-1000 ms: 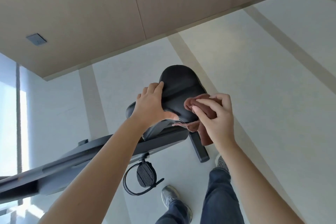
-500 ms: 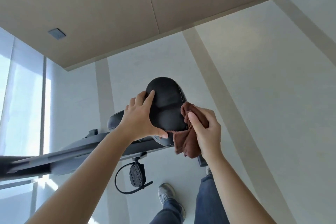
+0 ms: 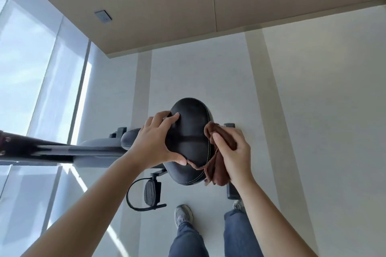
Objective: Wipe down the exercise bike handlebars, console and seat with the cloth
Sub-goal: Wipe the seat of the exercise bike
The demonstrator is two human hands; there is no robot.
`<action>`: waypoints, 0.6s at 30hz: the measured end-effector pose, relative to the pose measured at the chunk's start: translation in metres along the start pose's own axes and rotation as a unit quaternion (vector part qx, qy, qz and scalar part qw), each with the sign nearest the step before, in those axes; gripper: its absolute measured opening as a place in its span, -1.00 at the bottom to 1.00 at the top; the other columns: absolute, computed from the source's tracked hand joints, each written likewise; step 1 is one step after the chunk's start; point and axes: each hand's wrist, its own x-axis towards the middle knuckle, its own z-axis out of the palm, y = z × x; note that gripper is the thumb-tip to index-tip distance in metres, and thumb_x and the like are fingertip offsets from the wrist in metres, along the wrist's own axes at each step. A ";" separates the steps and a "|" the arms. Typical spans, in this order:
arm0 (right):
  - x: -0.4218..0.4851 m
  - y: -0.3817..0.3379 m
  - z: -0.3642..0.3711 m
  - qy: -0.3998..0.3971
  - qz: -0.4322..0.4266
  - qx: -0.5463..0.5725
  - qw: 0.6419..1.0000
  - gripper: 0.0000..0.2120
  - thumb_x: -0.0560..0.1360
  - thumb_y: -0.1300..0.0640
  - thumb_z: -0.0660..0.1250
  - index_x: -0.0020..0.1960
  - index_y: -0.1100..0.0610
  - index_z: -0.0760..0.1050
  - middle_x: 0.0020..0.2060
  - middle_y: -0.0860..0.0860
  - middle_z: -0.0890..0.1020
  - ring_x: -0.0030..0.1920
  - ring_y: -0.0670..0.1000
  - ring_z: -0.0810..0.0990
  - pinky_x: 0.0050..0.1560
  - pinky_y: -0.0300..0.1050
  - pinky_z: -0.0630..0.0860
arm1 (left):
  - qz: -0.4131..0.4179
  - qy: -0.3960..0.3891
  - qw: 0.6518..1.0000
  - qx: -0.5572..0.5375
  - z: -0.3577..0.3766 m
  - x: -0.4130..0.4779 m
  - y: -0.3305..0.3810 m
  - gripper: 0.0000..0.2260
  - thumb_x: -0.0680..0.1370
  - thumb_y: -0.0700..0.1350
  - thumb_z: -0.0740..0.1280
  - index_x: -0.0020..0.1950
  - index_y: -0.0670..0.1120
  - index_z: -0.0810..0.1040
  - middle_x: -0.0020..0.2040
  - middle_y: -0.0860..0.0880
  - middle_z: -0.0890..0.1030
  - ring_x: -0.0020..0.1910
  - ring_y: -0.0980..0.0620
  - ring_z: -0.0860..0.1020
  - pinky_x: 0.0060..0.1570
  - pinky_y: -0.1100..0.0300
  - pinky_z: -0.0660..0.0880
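While the head camera looked down, the left hand (image 3: 154, 142) gripped the black seat (image 3: 190, 131) at its left edge, fingers curved over the top and thumb pressed on the near part. The right hand (image 3: 234, 152) held a bunched brown cloth (image 3: 217, 165) against the seat's right edge, fingers curled round it (a loose strip trailed across the near rim). Below the seat, a strapped pedal (image 3: 151, 192) hung above the pale floor (image 3: 313, 110), and the bike's dark frame (image 3: 83, 150) ran off leftward.
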 end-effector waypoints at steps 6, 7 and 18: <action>0.090 -0.034 0.018 -0.147 -0.023 -0.099 0.984 -0.83 0.42 0.16 0.41 -0.05 -0.07 0.57 -0.05 -0.07 0.52 -0.05 -0.30 0.51 0.03 -0.50 0.35 | -0.011 0.005 1.000 0.004 0.002 -0.002 0.002 0.03 0.07 0.23 0.54 0.44 0.08 0.15 0.39 0.03 0.20 0.30 -0.02 0.16 0.30 0.09 0.13; 0.092 -0.035 0.019 -0.157 -0.027 -0.109 0.981 -0.82 0.41 0.16 0.41 -0.05 -0.08 0.56 -0.06 -0.09 0.51 -0.04 -0.28 0.51 0.03 -0.51 0.35 | -0.014 0.007 1.000 0.001 0.002 -0.002 0.002 0.03 0.07 0.23 0.54 0.44 0.09 0.15 0.40 0.02 0.20 0.31 -0.02 0.16 0.31 0.08 0.12; 0.091 -0.028 0.009 -0.180 -0.020 -0.088 0.980 -0.79 0.41 0.21 0.42 -0.09 -0.09 0.57 -0.07 -0.03 0.55 -0.05 -0.20 0.55 0.06 -0.41 0.38 | -0.020 0.022 0.999 -0.015 0.003 -0.001 0.001 0.02 0.04 0.23 0.53 0.42 0.10 0.19 0.39 0.03 0.23 0.31 -0.03 0.18 0.30 0.05 0.15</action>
